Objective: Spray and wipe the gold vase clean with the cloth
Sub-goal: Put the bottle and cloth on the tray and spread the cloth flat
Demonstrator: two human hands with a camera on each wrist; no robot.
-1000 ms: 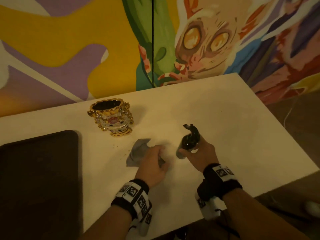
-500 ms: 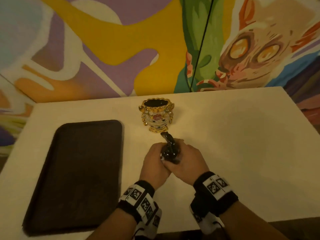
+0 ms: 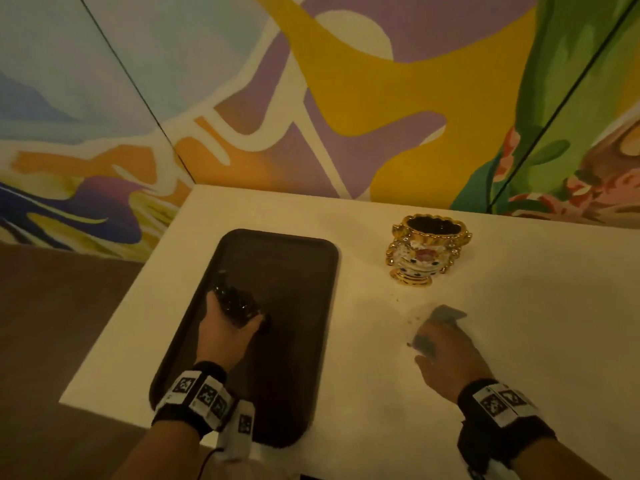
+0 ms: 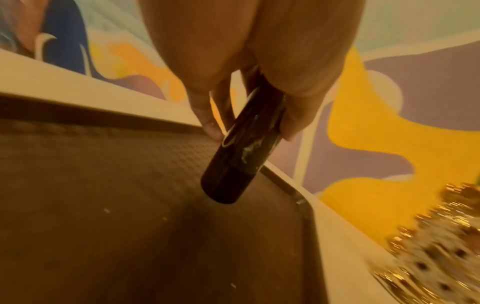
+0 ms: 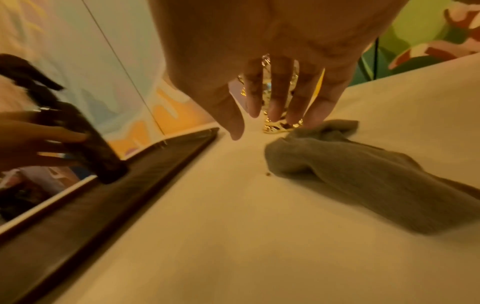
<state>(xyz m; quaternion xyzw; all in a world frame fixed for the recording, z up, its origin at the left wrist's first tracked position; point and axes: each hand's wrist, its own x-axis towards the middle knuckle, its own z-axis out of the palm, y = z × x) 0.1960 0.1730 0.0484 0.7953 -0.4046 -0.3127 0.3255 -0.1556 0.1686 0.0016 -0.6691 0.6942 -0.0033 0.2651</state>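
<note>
The gold vase [image 3: 427, 249] stands upright on the white table [image 3: 519, 341], toward the wall. My left hand [image 3: 232, 315] grips a dark spray bottle [image 3: 235, 301] and holds it tilted just above the dark tray [image 3: 294, 358]. In the left wrist view the fingers [image 4: 207, 123] and thumb wrap the spray bottle [image 4: 239, 152] over the tray [image 4: 103, 216], and the blurred vase [image 4: 441, 257] shows at bottom right. My right hand [image 3: 440, 341] hovers with straight, spread fingers [image 5: 278, 98] over the crumpled grey cloth [image 5: 363, 174] [image 3: 446, 313]; whether it touches the cloth is unclear.
The tray takes up the table's left part, near its left edge [image 3: 121, 323]. A painted mural wall [image 3: 346, 98] runs along the table's far side. Small dark crumbs [image 5: 267, 174] lie beside the cloth. Bare tabletop spreads to the right of the cloth.
The spray bottle has gone from my right hand to my left, which carried it left over the tray. My left hand let go of the cloth, and my right hand moved over it.
</note>
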